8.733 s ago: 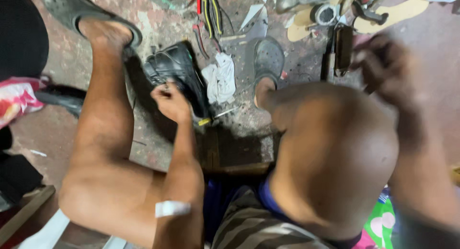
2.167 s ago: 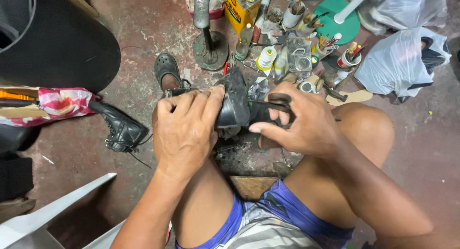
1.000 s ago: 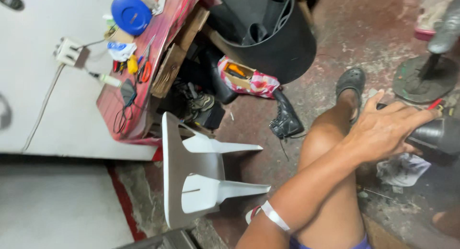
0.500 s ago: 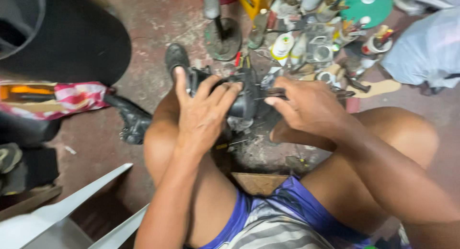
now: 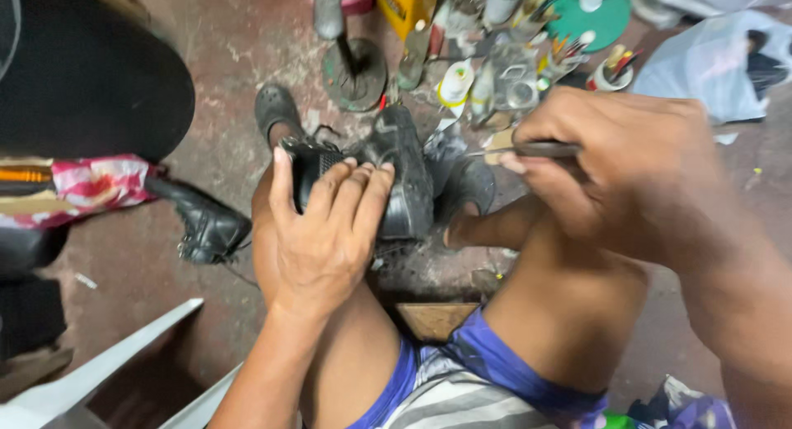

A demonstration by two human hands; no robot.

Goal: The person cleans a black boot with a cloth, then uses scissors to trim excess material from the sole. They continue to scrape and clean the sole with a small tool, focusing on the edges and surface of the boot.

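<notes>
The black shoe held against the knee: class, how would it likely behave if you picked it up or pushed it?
The shoe likely has a stiff sole but a softer upper, since the left hand wraps and steadies it. It looks chunky, so probably fairly heavy for its size. Its flat sole means it should slide rather than roll.

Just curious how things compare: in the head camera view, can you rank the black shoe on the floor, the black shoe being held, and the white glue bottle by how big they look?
1. Held black shoe, nearest the camera
2. Black shoe on the floor
3. White glue bottle
</notes>
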